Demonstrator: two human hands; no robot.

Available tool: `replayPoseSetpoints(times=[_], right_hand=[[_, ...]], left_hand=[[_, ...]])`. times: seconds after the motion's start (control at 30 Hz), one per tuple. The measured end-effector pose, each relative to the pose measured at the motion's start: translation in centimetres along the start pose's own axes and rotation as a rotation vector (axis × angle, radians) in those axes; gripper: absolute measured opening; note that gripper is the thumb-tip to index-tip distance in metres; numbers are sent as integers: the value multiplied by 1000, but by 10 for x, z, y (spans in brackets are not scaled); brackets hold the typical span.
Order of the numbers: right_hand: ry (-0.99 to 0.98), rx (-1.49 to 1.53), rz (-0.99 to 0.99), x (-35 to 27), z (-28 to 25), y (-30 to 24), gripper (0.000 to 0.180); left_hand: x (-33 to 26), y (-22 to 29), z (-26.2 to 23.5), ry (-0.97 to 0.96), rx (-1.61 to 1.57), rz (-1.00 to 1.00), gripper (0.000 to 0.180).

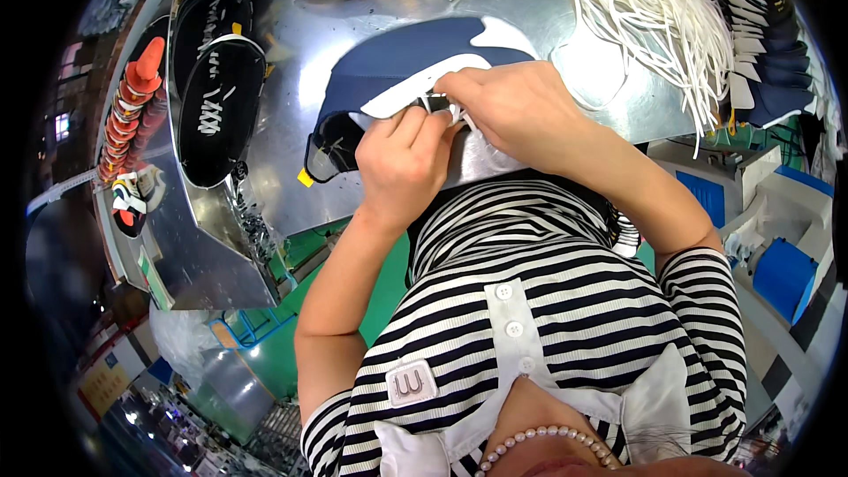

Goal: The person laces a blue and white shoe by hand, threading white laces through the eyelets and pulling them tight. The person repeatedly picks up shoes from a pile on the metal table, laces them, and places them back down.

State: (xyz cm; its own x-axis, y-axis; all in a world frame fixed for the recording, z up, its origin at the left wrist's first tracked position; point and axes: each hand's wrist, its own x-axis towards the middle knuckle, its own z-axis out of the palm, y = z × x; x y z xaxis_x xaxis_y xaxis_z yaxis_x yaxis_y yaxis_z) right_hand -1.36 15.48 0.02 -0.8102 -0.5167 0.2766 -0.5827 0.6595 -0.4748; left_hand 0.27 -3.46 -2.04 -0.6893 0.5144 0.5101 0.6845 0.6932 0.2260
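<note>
A navy shoe upper [380,62] with a white strip [424,84] along its lacing area lies on the metal table, its black lining and a yellow tab showing at the left end. My left hand [402,159] is closed at the near edge of the upper, fingers curled against it. Beside it, my right hand [512,115] pinches a white shoelace [457,112] at the eyelets, thumb and forefinger together. Both hands nearly meet there. The fingertips and part of the lace are hidden by the hands. A loop of lace trails right across the tabletop.
A large heap of white shoelaces [654,26] covers the far right of the metal table [300,181]. Dark laced uppers [221,115] line the left side, and stacked uppers [768,71] stand at the right edge. Farther left is an orange-red stack [132,115] beside a shoe [131,203].
</note>
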Motion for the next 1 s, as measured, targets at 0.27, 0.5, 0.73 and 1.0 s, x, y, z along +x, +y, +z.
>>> replayPoseSetpoints(times=[0.27,0.5,0.73,1.0], right_hand=[[-152,453,289,25,8,17,19],[546,778,-9,38,-100,83,19],[106,1115,523,17,18,27,17],[45,764,432,40,42,23,18]], left_hand=[[-7,-8,6,43,-93,-8,19],[-2,-7,0,-38,-160,-1,22],[-2,-3,-15,-91,-322,-424,58],[6,-11,-5,-54,-245,-793,54]])
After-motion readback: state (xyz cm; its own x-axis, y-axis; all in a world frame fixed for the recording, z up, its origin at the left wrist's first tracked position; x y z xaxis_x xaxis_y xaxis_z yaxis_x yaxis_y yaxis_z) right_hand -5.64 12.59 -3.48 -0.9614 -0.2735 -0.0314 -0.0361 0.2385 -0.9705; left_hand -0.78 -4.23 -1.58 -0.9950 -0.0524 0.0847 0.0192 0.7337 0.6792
